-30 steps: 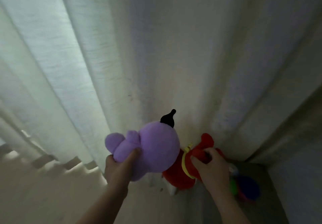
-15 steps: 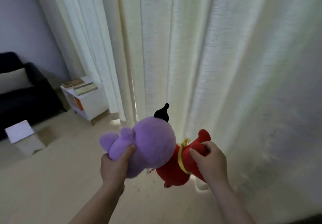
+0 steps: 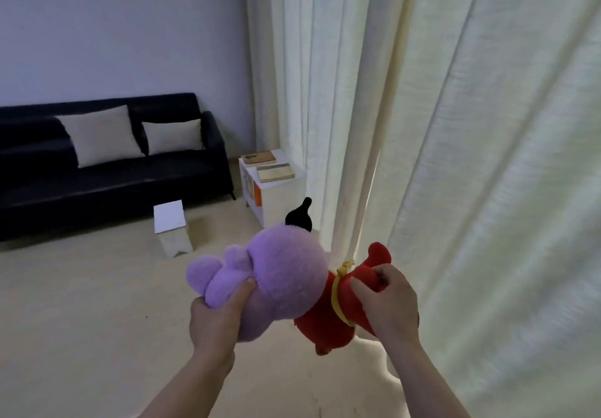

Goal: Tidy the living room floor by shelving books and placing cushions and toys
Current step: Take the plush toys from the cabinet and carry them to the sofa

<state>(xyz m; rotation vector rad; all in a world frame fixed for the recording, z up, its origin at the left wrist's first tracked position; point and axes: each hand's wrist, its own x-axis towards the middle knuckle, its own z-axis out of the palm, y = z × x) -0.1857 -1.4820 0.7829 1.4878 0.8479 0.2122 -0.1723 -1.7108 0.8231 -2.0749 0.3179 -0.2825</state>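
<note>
— Sofa (image 3: 113, 170) and shelf (image 3: 276, 190) have come into view, left of the curtain (image 3: 455, 157).
— Toy (image 3: 286, 274)?
— Before the curtain, crosswise, purple head leftward; left hand (image 3: 214, 316) grips head, right hand (image 3: 387, 303) grips red body.

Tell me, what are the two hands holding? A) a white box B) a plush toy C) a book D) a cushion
B: the left hand grips the purple head of the toy and the right hand grips its red body.
</note>
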